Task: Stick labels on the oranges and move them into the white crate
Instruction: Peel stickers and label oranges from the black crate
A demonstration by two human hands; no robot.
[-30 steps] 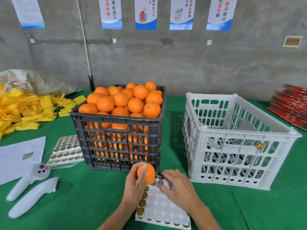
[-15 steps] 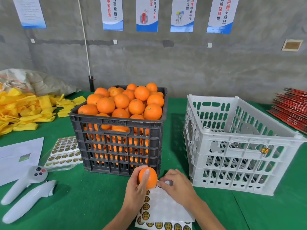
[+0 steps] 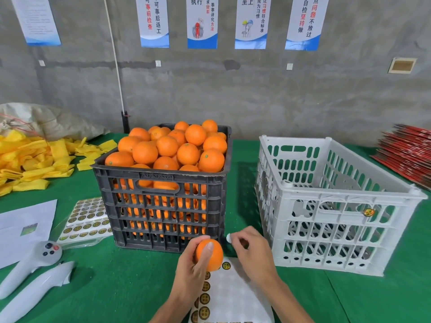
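Your left hand (image 3: 193, 273) around an orange fruit (image 3: 209, 254), your black slotted crate (image 3: 161, 206) of orange oranges (image 3: 170, 148), white slotted crate (image 3: 326, 206), white label sheet (image 3: 233, 297) with gold-and-black round labels, green table cloth (image 3: 116, 287), yellow foam nets (image 3: 30, 159).

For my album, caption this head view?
Left hand grips an orange; right hand pinches a peeled label beside the white crate.

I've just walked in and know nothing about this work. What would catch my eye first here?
First, the black crate in the middle of the green table, heaped with oranges. To its right stands a white crate, nothing visible inside. Nearest you, the left hand holds one orange while the right hand pinches a small label above a sticker sheet.
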